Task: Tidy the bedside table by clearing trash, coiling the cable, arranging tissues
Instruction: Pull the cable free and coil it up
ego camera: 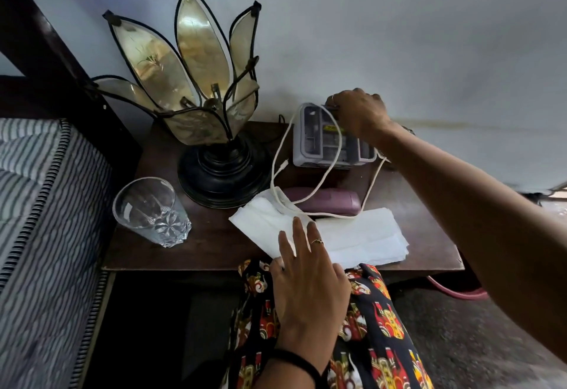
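You are early in the tidy, as far as the scene shows. Your right hand reaches to the upper middle of the frame, fingers closed on one end of the white cable right at the top edge of the grey box — whether they also grip the box itself I cannot tell. Your left hand lies low in the centre with fingers spread flat, their tips pressing on the near edge of the tissues. The cable is not coiled yet: it loops loosely over the box, runs down the middle of the table, crosses the purple case and trails over the tissues, its plug end hanging free beside the lamp. The tissues sit at the front edge of the table in two loosely overlapping sheets or stacks, skewed to each other, so squaring them up is still to do — and the cable on top of them probably has to come off first. I see no obvious trash on the table now; that part may be done, though anything behind the lamp or your arm is hidden. A glass stands at the left edge, apart from everything else. So the coiling looks just begun, and the tissue arranging is left.
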Action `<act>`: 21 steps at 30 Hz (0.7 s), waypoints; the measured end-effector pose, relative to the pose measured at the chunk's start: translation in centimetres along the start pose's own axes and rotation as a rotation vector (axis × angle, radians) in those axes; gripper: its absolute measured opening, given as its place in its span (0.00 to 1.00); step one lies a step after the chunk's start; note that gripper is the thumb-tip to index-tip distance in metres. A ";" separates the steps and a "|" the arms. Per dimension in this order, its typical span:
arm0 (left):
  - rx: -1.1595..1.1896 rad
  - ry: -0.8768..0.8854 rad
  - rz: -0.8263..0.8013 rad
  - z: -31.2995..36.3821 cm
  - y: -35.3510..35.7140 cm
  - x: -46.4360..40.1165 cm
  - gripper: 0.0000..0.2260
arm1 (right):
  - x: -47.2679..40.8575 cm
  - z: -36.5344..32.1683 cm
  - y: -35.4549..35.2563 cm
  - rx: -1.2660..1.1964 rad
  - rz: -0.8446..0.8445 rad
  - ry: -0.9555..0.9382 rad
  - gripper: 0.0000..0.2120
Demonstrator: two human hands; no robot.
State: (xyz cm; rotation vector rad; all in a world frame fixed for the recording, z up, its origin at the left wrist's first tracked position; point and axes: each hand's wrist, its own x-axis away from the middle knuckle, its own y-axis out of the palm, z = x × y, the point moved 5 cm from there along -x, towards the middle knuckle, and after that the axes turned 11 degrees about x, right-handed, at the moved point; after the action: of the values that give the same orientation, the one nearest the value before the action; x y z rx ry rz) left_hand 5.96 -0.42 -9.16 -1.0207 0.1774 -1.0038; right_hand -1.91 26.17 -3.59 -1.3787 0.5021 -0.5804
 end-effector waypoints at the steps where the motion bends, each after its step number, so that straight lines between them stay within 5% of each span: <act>1: 0.004 -0.001 -0.004 0.0 0.0 0.0 0.29 | -0.3 0.1 0.2 -0.003 -0.017 -0.002 0.09; 15: 0.053 -0.016 -0.002 -0.3 0.3 -0.9 0.29 | -4.0 1.4 2.0 -0.057 -0.136 0.050 0.12; 21: 0.029 -0.021 0.002 -0.6 -0.1 -0.8 0.30 | -2.7 1.7 -0.2 -0.339 -0.084 0.112 0.08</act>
State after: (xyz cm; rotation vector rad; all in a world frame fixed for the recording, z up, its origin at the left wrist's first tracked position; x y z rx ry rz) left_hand 5.13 -0.17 -9.65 -1.0043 0.1466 -0.9910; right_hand -2.93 29.16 -3.20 -1.7013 0.6567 -0.6647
